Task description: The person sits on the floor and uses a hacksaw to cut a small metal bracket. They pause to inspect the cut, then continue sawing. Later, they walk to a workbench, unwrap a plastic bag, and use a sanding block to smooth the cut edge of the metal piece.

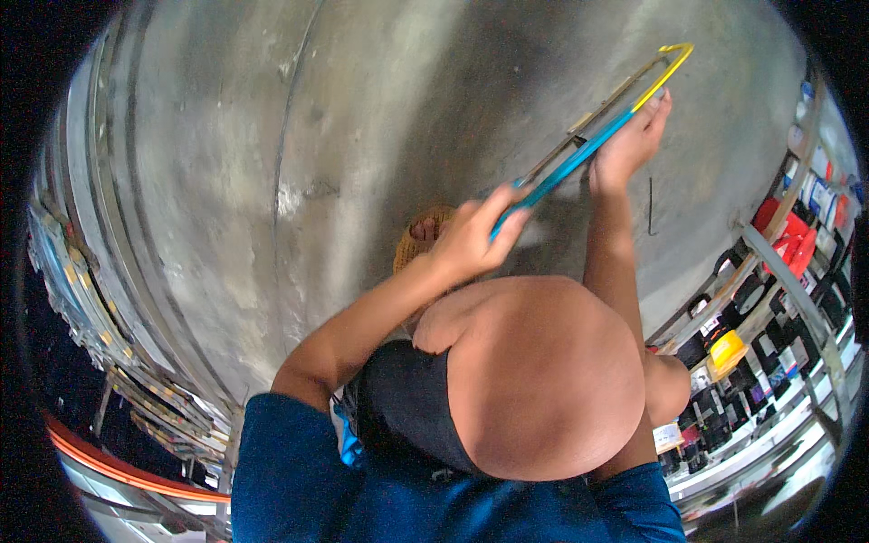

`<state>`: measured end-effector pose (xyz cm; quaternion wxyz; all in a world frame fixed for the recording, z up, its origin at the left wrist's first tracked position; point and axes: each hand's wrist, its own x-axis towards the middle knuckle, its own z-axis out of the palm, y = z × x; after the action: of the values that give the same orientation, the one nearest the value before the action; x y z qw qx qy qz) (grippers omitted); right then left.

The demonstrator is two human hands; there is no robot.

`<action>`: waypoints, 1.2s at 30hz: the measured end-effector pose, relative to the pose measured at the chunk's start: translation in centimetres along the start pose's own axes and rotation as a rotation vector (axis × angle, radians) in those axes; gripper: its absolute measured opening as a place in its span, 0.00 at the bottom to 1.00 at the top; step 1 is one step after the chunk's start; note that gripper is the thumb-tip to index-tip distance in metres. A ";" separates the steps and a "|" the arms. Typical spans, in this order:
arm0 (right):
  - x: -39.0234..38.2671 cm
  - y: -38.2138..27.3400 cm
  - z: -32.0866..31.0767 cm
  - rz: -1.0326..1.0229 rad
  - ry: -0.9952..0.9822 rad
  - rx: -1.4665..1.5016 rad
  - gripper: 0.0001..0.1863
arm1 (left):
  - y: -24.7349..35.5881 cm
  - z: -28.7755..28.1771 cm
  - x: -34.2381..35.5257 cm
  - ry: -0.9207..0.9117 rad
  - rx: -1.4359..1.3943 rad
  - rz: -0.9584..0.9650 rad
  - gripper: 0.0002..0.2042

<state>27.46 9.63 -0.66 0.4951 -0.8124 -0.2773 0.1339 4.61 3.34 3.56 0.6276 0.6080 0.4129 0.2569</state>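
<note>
The hacksaw [579,156] is raised in front of the person, slanting from near the body up and to the right, with the concrete floor [362,136] behind it in view. The left hand [477,233] is closed around the blue rear end. The right hand [625,152] is at the front half, where blue meets yellow, with its fingers extended; whether it grips or only supports the frame cannot be told.

Caution: if the right hand bears no real hold, the front end may swing or drop when the left wrist turns. Fingers sliding across the frame could reach the blade [621,93], on the far side from the body. A slip of the left hand could bring the rear end down toward the sandal [408,249], which shows beside that hand. The bent black rod [650,213] on the floor could be a trip hazard if stepped on
</note>
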 end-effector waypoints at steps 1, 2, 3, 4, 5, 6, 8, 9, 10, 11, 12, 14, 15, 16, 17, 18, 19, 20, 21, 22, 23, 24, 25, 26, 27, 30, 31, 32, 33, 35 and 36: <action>0.2 -0.1 0.6 -0.014 0.010 0.021 0.25 | -0.4 0.0 0.5 0.013 -0.010 0.020 0.13; 0.2 -0.3 0.9 -0.020 0.037 0.033 0.24 | -0.7 0.3 1.1 0.006 -0.023 0.039 0.12; -0.7 -0.7 0.8 -0.014 0.037 0.043 0.24 | -0.2 0.5 0.6 0.015 -0.035 0.035 0.12; -0.9 -0.8 0.5 0.029 0.032 0.083 0.24 | -0.1 1.4 1.8 -0.006 -0.006 -0.008 0.12; -0.9 -0.9 0.4 0.067 0.026 0.126 0.24 | 0.4 2.3 4.8 -0.023 0.024 -0.047 0.13; -0.3 -1.0 0.7 0.091 0.020 0.175 0.24 | 0.4 2.7 7.0 -0.033 0.052 -0.072 0.13; 0.0 -0.4 0.1 0.062 0.037 0.056 0.24 | -0.5 2.6 4.8 -0.025 -0.027 -0.004 0.14; 0.2 -0.4 0.6 0.044 0.027 0.020 0.24 | -0.8 1.8 3.0 0.003 -0.049 0.032 0.15; 0.0 -0.3 0.6 0.050 0.033 0.024 0.24 | -0.8 0.4 0.3 -0.006 -0.040 0.027 0.14; -0.6 -0.3 0.7 0.049 0.033 0.022 0.24 | -0.5 -0.8 -1.4 -0.010 -0.039 0.023 0.14; -0.8 -0.2 0.8 0.048 0.034 0.019 0.24 | -0.8 -0.6 -1.0 -0.015 -0.040 0.028 0.14; -0.4 0.2 0.9 0.001 0.071 0.017 0.24 | -0.8 -0.3 -0.6 -0.019 -0.042 0.019 0.14; -0.1 0.2 0.8 0.009 0.046 0.058 0.24 | -0.7 0.2 1.1 -0.043 0.118 0.018 0.15; -0.1 0.0 0.7 0.018 0.026 0.100 0.24 | -0.6 1.0 2.8 -0.047 0.123 0.010 0.15; 0.0 -0.6 0.7 0.022 0.014 0.076 0.25 | -0.4 2.0 5.0 -0.046 0.124 0.009 0.15; 0.0 -1.3 0.4 0.026 0.003 0.052 0.25 | -0.2 2.5 5.9 -0.046 0.125 0.010 0.15; 0.0 -1.8 0.2 0.029 -0.007 0.027 0.25 | -0.4 1.9 4.4 -0.068 0.014 -0.059 0.15; 0.2 -1.5 0.2 0.031 0.006 -0.002 0.25 | -0.6 0.9 2.2 -0.041 0.004 -0.028 0.15; 0.1 -0.7 0.1 0.035 0.019 -0.033 0.26 | -0.5 -0.2 -0.6 -0.015 -0.008 0.002 0.14; 0.3 -0.2 0.2 0.034 0.044 -0.066 0.26 | -0.8 -1.0 -1.4 0.003 -0.025 0.041 0.14; 0.3 0.1 0.0 0.031 0.066 -0.017 0.26 | -0.6 -0.8 -1.3 -0.017 -0.007 0.034 0.14; 0.4 0.4 -0.1 0.030 0.086 0.032 0.26 | -0.3 -0.6 -1.0 -0.036 0.010 0.025 0.14; 0.5 0.7 -0.3 0.028 0.106 0.080 0.27 | -0.1 -0.3 -0.6 -0.055 0.027 0.016 0.14; 0.6 0.8 -0.5 0.055 0.077 0.168 0.27 | -0.2 -0.1 -0.3 -0.097 0.060 -0.011 0.14; 1.0 0.8 -0.9 0.082 0.048 0.255 0.27 | -0.3 0.3 0.3 -0.138 0.092 -0.038 0.15; 1.1 0.9 -1.1 0.155 0.051 0.324 0.28 | -0.7 0.6 0.3 -0.146 0.115 0.003 0.16; 1.2 0.9 -1.1 0.169 0.050 0.341 0.28 | -0.8 0.5 0.3 -0.140 0.127 0.035 0.16; 1.3 1.3 -1.1 0.183 0.054 0.361 0.28 | -1.0 0.5 0.4 -0.138 0.143 0.070 0.16; 1.5 1.9 -1.0 0.164 0.038 0.376 0.29 | -1.2 0.4 0.6 -0.124 0.145 0.091 0.16; 1.5 3.3 -1.1 0.126 0.014 0.408 0.29 | -1.2 0.5 0.3 -0.106 0.151 0.137 0.16; 1.7 3.5 -1.4 0.105 0.013 0.363 0.29 | -1.0 0.4 0.2 -0.136 0.167 0.103 0.17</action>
<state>30.58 8.36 -2.95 0.6276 -0.7241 -0.2024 0.2020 4.82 3.14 2.49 0.5872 0.6947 0.3575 0.2114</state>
